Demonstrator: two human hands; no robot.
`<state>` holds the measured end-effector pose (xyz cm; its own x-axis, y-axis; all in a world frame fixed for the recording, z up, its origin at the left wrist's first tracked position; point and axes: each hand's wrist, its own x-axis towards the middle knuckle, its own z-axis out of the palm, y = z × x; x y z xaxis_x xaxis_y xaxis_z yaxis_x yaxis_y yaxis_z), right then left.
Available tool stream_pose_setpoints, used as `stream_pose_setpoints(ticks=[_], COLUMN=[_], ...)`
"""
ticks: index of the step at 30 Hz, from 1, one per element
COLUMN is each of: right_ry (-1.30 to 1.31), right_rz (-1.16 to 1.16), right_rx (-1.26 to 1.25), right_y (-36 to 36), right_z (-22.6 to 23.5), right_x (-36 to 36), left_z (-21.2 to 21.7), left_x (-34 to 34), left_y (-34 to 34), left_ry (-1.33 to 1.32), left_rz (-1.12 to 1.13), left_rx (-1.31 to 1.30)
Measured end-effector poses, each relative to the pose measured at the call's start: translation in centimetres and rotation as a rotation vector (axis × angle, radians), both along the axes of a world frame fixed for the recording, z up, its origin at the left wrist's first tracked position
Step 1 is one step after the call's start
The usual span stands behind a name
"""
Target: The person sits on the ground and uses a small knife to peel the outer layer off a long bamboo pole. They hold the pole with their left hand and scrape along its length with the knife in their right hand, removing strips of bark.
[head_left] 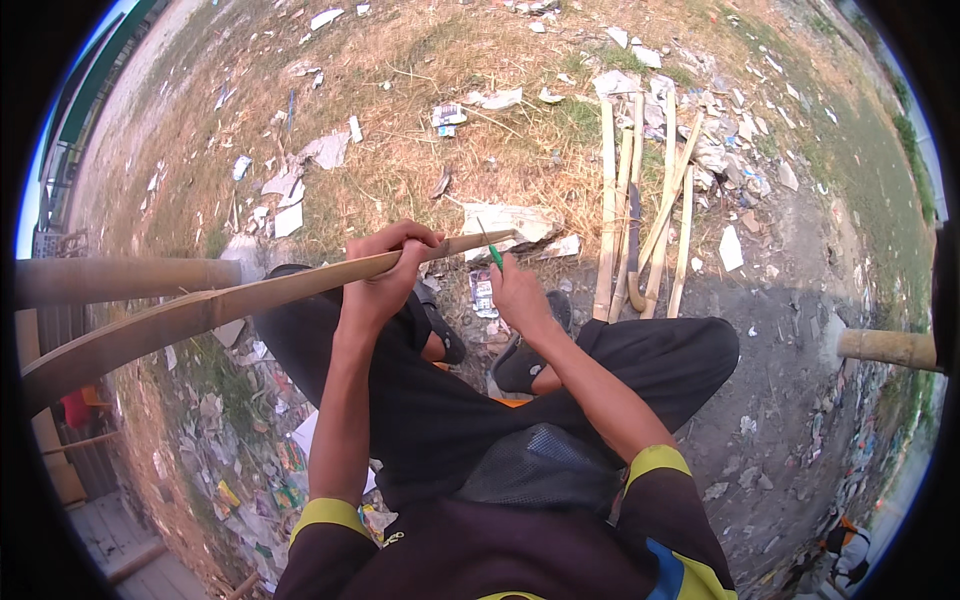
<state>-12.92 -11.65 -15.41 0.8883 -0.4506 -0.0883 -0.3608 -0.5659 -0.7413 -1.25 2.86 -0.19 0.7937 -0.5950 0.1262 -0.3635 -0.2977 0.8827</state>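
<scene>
My left hand (388,268) is wrapped round a long split bamboo strip (230,305), which runs from the far left and narrows to a tip in front of me. In my right hand (520,292) is a small knife (496,257) with a green handle. Its thin blade points up and away, crossing the strip near the tip; whether it touches the bamboo I cannot tell. Both hands are closed, in front of my bent knees.
Several bamboo strips (608,210) lie on the ground at the right, with a dark-bladed tool with a curved wooden handle (635,292) among them. Bamboo poles (130,278) flank me on both sides. Paper and plastic scraps (325,150) litter the dry grass.
</scene>
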Motion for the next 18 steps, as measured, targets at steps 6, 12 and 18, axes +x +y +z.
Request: stream_pose_setpoints(ticks=[6,12,18], right_ry=[0.044,0.197,0.104], right_rz=[0.050,0.006,-0.018], right_rx=[0.041,-0.006,-0.032], right_y=[0.8,-1.4,-0.8], right_z=[3.5,0.8,0.6], right_x=[0.5,0.8,0.4], left_z=[0.1,0.6,0.3], left_x=[0.1,0.3,0.2], left_y=[0.2,-0.2,-0.4], left_ry=[-0.001,-0.033,0.040], left_rz=[0.003,-0.049,-0.041], left_rx=[-0.036,-0.007,-0.035])
